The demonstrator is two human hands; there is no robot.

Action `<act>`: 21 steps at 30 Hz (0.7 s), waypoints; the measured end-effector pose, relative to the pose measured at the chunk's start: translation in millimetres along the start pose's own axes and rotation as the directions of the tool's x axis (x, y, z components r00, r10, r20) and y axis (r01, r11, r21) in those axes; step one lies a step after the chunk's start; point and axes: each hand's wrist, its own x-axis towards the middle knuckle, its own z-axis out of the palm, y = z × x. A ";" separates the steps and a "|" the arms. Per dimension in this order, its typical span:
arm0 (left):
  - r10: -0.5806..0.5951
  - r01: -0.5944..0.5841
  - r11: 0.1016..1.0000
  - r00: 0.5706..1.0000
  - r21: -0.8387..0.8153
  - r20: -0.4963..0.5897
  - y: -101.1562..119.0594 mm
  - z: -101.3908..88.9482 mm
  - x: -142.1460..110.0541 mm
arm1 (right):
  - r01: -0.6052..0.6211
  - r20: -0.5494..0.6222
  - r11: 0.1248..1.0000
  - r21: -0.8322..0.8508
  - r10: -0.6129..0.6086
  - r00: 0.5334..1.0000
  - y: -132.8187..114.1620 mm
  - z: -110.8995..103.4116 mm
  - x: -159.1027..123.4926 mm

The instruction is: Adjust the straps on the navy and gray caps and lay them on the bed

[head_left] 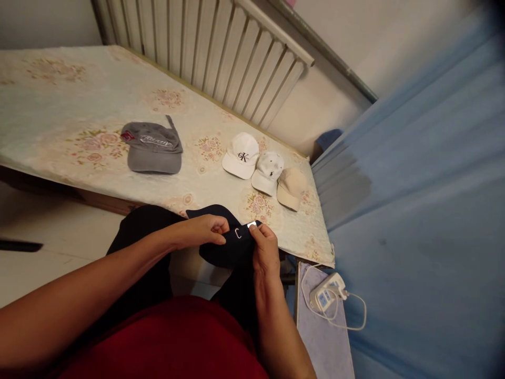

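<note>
A dark navy cap (226,247) with a small white letter on it is held in front of me, over my lap. My left hand (201,230) pinches its left side between thumb and fingers. My right hand (263,246) grips its right side, thumb by a small white tag. On the floral bed cover (59,105) lie a grey cap (152,148) and, further right, three caps in a row: a white cap (241,155) with black letters, a second white cap (267,172), and a beige cap (291,188).
A white slatted headboard (221,47) stands behind the bed. A blue curtain (426,210) fills the right side. On a narrow stand at lower right sits a white power adapter (326,295) with a looped cord. Bare floor lies to the left.
</note>
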 end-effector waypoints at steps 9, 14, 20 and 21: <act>-0.006 0.002 0.995 0.999 0.102 0.035 31.7 -20.3 9.4 | 0.078 -0.045 0.997 0.020 -0.077 0.996 -8.4 -1.8 2.8; -0.013 0.009 0.991 1.000 0.133 0.026 42.9 -5.5 19.0 | 0.094 -0.019 0.996 -0.004 -0.094 0.995 -20.8 -0.9 8.3; -0.014 0.016 1.000 0.995 0.021 -0.094 51.2 12.0 30.5 | 0.133 0.049 0.990 -0.044 -0.131 0.990 -44.5 0.4 13.5; -0.005 0.009 0.999 0.993 0.035 -0.115 54.8 13.3 29.8 | 0.136 0.062 0.990 -0.046 -0.133 0.989 -49.7 0.3 13.8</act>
